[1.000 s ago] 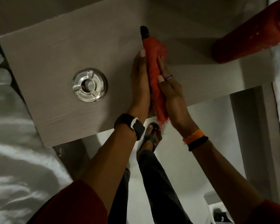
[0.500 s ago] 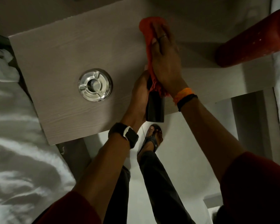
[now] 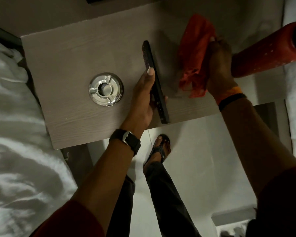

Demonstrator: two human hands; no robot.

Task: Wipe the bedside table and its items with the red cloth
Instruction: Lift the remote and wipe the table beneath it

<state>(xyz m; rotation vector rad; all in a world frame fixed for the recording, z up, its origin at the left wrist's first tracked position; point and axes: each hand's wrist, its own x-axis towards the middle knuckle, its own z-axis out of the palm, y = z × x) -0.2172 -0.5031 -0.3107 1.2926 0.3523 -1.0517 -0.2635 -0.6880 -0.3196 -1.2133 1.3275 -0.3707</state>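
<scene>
The left hand (image 3: 142, 98) has its grip closed on the slim black remote control (image 3: 155, 79), held edge-on at centre of the grey wood-grain counter (image 3: 67, 57). The right hand (image 3: 219, 65) clutches the crumpled red cloth (image 3: 195, 53) at 2 o'clock, its fingers partly hidden. The round steel ashtray (image 3: 106, 89) sits at 9 o'clock of the remote.

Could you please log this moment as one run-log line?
left hand: holds remote on edge | right hand: holds cloth | ashtray: on table | bottle: lying right
</scene>
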